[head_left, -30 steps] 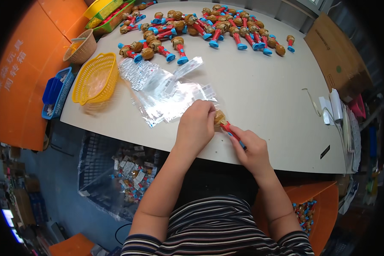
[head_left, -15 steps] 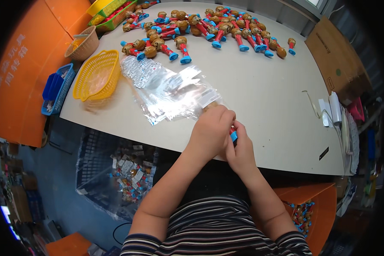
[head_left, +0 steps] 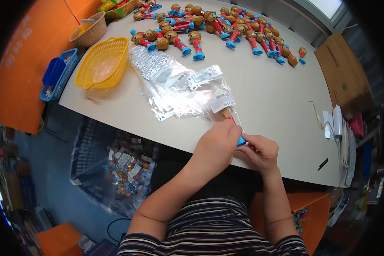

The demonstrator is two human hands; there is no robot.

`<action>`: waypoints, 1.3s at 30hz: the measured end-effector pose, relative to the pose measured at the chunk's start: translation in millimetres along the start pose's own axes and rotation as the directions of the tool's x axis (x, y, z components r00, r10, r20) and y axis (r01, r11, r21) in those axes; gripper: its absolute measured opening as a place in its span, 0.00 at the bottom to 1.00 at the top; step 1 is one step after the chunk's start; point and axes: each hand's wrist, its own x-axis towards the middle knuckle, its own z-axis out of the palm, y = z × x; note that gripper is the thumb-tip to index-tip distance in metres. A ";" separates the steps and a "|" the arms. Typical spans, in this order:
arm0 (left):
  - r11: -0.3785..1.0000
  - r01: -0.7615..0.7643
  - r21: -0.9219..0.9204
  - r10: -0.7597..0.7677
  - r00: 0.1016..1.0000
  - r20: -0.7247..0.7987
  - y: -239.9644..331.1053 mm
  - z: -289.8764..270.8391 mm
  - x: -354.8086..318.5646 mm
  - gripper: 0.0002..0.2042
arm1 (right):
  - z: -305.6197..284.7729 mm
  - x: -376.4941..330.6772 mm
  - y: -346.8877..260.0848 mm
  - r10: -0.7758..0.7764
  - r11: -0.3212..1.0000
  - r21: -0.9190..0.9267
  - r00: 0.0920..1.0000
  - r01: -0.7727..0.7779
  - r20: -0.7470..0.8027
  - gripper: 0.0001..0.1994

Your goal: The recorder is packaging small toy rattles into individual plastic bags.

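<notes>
Tabletop (head_left: 281,102): figurine (head_left: 242,141) between fingers (head_left: 233,132).

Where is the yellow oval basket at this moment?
In the head view, the yellow basket stands at left on the table, between the blue basket and plastic bags.

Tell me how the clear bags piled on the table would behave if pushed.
The clear bags probably flop and weigh little, being thin, see-through film. They may slip over one another, since they look glossy and lie loosely fanned out.
</notes>
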 end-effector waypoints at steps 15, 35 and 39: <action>1.000 -0.009 -0.009 0.009 1.000 0.014 0.4 9.7 -4.2 0.10 | 25.4 15.7 3.8 0.277 0.954 0.136 0.959 -0.267 -0.065 0.14; 0.998 0.062 0.012 -0.061 0.998 -0.032 -5.2 8.2 -11.5 0.07 | 56.0 21.1 -8.8 0.088 0.983 -0.150 0.985 -0.111 -0.150 0.13; 0.994 0.080 0.068 -0.079 0.997 -0.016 -7.7 5.8 -16.6 0.06 | 47.3 22.8 -9.9 0.135 0.974 -0.172 0.986 -0.150 -0.100 0.17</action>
